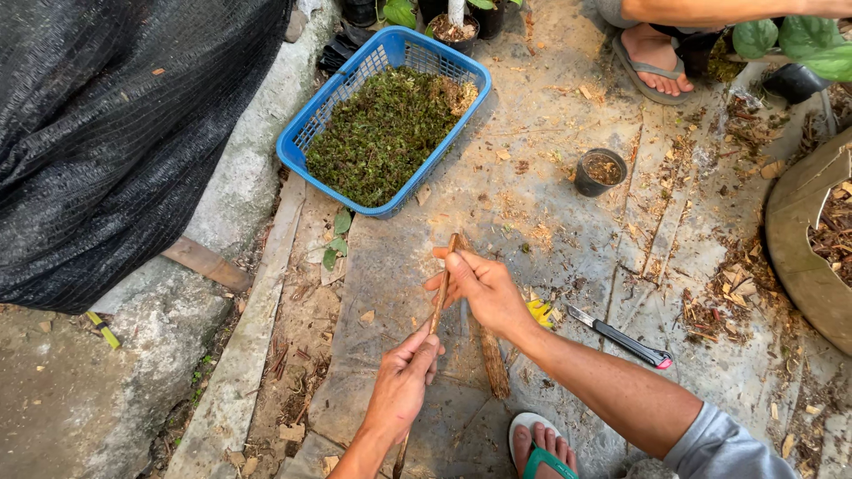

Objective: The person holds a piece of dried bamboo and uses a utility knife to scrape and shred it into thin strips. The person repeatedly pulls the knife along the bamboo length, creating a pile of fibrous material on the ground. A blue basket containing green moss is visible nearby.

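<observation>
At six o'clock, the left hand (pixel 401 383) is pinching a thin brown stick (pixel 438 297) between thumb and fingers, while the right hand (pixel 479 286), just above it, is closing its fingers around the stick's upper end. Beside them a thicker piece of wood (pixel 493 359) is lying on the concrete ground (pixel 568 239). Toward three o'clock a utility knife (pixel 619 336) is resting. Farther off, a small black pot (pixel 600 171) is standing at one o'clock, and a blue basket (pixel 297 142) of green moss (pixel 382 133) is sitting at eleven.

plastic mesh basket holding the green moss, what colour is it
Blue plastic mesh basket, clearest in the head view.
</observation>
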